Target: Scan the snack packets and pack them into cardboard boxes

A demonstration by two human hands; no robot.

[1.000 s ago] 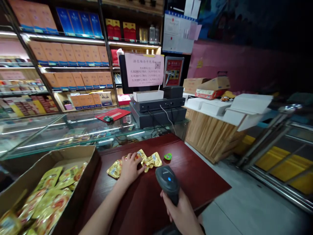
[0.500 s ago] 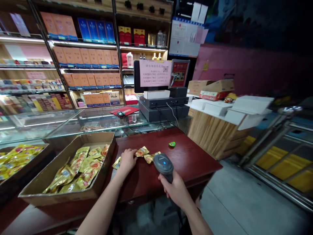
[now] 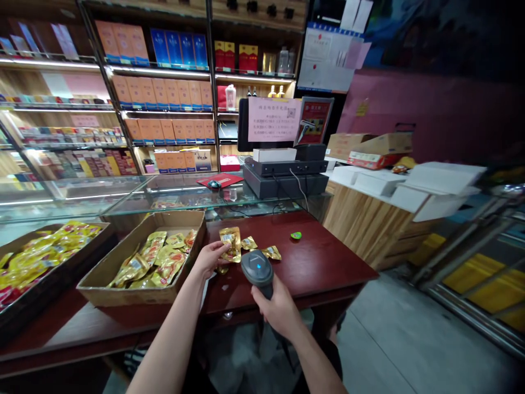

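My left hand (image 3: 212, 258) pinches a gold snack packet (image 3: 232, 244), held up above the dark red table (image 3: 328, 257). The grey barcode scanner (image 3: 257, 268), with a blue light on top, is gripped in my right hand (image 3: 281, 309) and its head is close to that packet. Behind the scanner, a small gold packet (image 3: 248, 243) and another gold packet (image 3: 272, 253) lie on the table. Part of one more packet (image 3: 222, 270) shows below my left hand. A small green item (image 3: 296, 236) lies farther right.
On the left stand a cardboard box (image 3: 141, 296) of gold packets and a second box (image 3: 104, 232) of yellow packets. A glass counter (image 3: 172, 191) with a monitor (image 3: 243, 126) is behind the table. White boxes (image 3: 375, 181) sit at right.
My left hand has lifted a gold packet off the table and holds it upright. The scanner in my right hand has moved left toward it. The camera view has shifted a little.
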